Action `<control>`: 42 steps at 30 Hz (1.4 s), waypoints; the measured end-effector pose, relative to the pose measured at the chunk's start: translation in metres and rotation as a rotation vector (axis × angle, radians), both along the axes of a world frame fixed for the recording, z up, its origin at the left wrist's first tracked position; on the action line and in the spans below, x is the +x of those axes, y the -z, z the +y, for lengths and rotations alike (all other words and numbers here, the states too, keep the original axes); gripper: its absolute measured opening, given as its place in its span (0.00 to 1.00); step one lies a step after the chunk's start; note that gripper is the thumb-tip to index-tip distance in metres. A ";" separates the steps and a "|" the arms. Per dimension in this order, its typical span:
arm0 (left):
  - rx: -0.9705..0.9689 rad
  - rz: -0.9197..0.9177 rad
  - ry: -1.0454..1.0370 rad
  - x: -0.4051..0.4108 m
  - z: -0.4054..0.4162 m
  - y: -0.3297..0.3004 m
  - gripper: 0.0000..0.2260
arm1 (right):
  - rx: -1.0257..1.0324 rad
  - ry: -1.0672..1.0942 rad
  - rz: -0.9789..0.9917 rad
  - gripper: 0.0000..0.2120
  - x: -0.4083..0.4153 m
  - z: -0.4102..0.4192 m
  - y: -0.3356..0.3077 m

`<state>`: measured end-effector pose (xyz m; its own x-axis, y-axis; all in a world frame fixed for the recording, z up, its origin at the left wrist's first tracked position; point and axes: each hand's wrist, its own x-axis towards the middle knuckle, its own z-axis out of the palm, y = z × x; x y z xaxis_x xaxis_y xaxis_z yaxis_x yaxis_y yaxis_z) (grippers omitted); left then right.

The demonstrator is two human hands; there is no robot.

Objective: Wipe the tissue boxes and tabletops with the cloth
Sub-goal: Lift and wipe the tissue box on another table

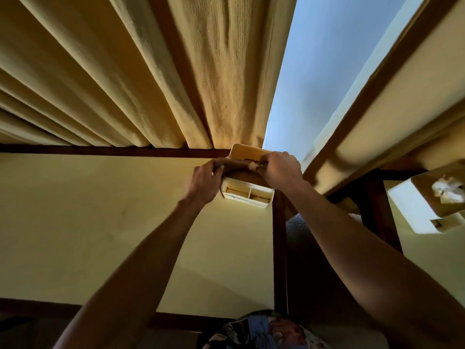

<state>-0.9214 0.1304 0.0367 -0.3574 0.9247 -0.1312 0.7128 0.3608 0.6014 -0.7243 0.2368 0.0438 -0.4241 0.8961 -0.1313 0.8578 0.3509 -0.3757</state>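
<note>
We see a pale yellow desk (100, 222) with a dark wooden rim, and at its far right corner stands a white tissue box (247, 195), close against the folds of a yellow curtain (151, 84) that hangs along the far edge. The near side of the tissue box has two small open compartments side by side, and a tuft of white tissue (251, 166) shows at its wooden-coloured top. Both of our hands are on the top of this box. The left hand (205, 181) has its fingers curled around a brown cloth (232, 165), which stretches across the box top toward the other hand. The right hand (281, 168) is curled over the right end of the cloth and the top of the box; we take it to be gripping the cloth there, though motion blur hides the fingertips. Both bare forearms reach in from the near edge of the view. To the right, across a dark gap, a second desk (412, 248) of the same colour carries another white tissue box (417, 205), well apart from the first, with crumpled tissue (448, 191) standing out of its top. A pale blue wall (327, 71) shows between the curtain and a cream beam-like surface at far right.
</note>
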 end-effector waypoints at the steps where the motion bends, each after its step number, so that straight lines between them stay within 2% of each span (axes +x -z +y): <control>1: -0.011 -0.067 -0.110 0.002 0.004 -0.006 0.14 | 0.019 -0.004 0.009 0.09 -0.002 -0.009 0.001; 4: 0.076 -0.264 -0.303 0.007 0.014 -0.020 0.15 | 0.145 -0.034 0.043 0.08 -0.006 -0.042 0.006; 7: 0.135 -0.312 -0.317 0.014 0.021 -0.037 0.13 | 0.189 -0.100 0.080 0.13 -0.001 -0.059 0.009; 11: 0.190 -0.370 -0.156 0.024 0.031 -0.063 0.13 | 0.127 -0.093 0.122 0.17 0.012 -0.046 -0.001; 14: 0.191 -0.362 -0.020 0.032 0.040 -0.080 0.13 | 0.033 0.019 0.214 0.13 0.021 -0.033 -0.023; 15: 0.201 -0.350 0.004 0.036 0.044 -0.085 0.13 | -0.084 0.135 0.351 0.12 0.025 -0.028 -0.032; 18: 0.242 -0.278 0.060 0.053 0.051 -0.095 0.14 | -0.731 0.480 0.919 0.20 0.037 -0.010 -0.062; 20: 0.246 -0.250 0.187 0.068 0.053 -0.095 0.13 | -1.043 0.541 1.085 0.27 0.044 0.003 -0.074; 21: 0.222 -0.264 0.288 0.076 0.053 -0.091 0.13 | -1.091 0.557 1.130 0.28 0.047 0.010 -0.077; 22: 0.193 -0.286 0.384 0.083 0.054 -0.087 0.13 | -1.057 0.565 1.137 0.25 0.048 0.016 -0.076; 24: 0.167 -0.405 0.470 0.090 0.054 -0.078 0.15 | -0.849 0.562 1.021 0.12 0.050 0.025 -0.073; 26: 0.235 -0.528 0.365 0.089 0.054 -0.070 0.14 | -0.635 0.599 0.879 0.07 0.053 0.031 -0.065; 27: 0.280 -0.511 0.276 0.087 0.054 -0.063 0.12 | -0.569 0.612 0.844 0.07 0.056 0.034 -0.062; 29: 0.271 -0.308 0.174 0.080 0.053 -0.042 0.12 | -0.460 0.599 0.775 0.09 0.060 0.036 -0.057; 31: 0.136 -0.080 0.223 0.076 0.046 -0.021 0.19 | -0.302 0.533 0.674 0.08 0.058 0.036 -0.053; 33: 0.077 0.024 0.269 0.071 0.040 -0.001 0.22 | -0.076 0.399 0.526 0.06 0.053 0.030 -0.047; 35: 0.061 0.063 0.242 0.066 0.037 0.007 0.17 | 0.116 0.203 0.402 0.05 0.049 0.022 -0.032; 38: 0.037 0.154 0.165 0.057 0.034 0.016 0.12 | 0.112 -0.083 0.215 0.13 0.049 0.000 0.012; 40: 0.030 0.192 0.142 0.054 0.033 0.025 0.15 | 0.137 -0.178 0.084 0.22 0.053 -0.020 0.039; 42: 0.028 0.196 0.135 0.053 0.032 0.034 0.17 | 0.215 -0.196 0.076 0.29 0.057 -0.045 0.057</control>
